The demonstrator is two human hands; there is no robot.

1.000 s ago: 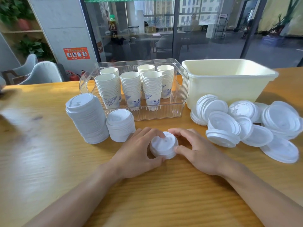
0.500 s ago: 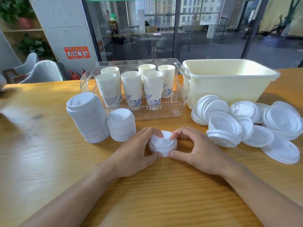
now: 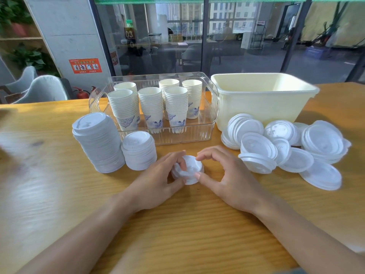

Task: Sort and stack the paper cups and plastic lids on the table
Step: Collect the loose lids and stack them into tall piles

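Note:
A small stack of white plastic lids sits on the wooden table between my hands. My left hand curls round its left side, fingers on the top lid. My right hand pinches its right edge with thumb and forefinger. A tall lid stack and a shorter lid stack stand to the left. Loose lids of mixed sizes lie heaped at the right. Several stacks of paper cups stand in a clear bin.
A cream plastic tub stands behind the loose lids at the back right. Grey chairs and a glass wall lie beyond the table's far edge.
My left fingers have slid further over the top of the small lid stack, and my right thumb and forefinger have closed in on its right edge. The stack looks slightly shifted.

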